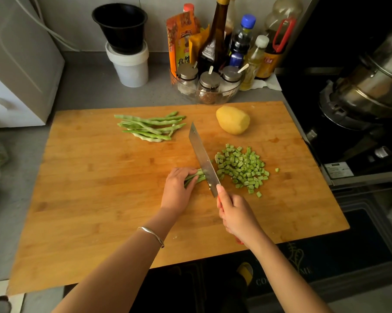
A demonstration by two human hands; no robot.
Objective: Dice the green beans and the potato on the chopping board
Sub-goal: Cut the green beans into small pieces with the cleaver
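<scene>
At frame centre on the large wooden chopping board (100, 199), the left hand (177, 190) presses a bundle of green beans (196, 176) flat. The right hand (235, 216) grips a red-handled steel cleaver (202, 159), blade on the bundle. Diced bean pieces (241, 167) lie right of the blade; whole long green beans (149, 127) and a peeled yellow potato (233, 120) lie above.

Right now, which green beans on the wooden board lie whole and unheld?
The long green beans at the far side, left of the yellow potato; others are diced or held.

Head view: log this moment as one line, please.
left hand holds bean bundle | right hand grips knife, blade at bundle's end | diced pile right of blade | potato whole | uncut beans farther back
</scene>
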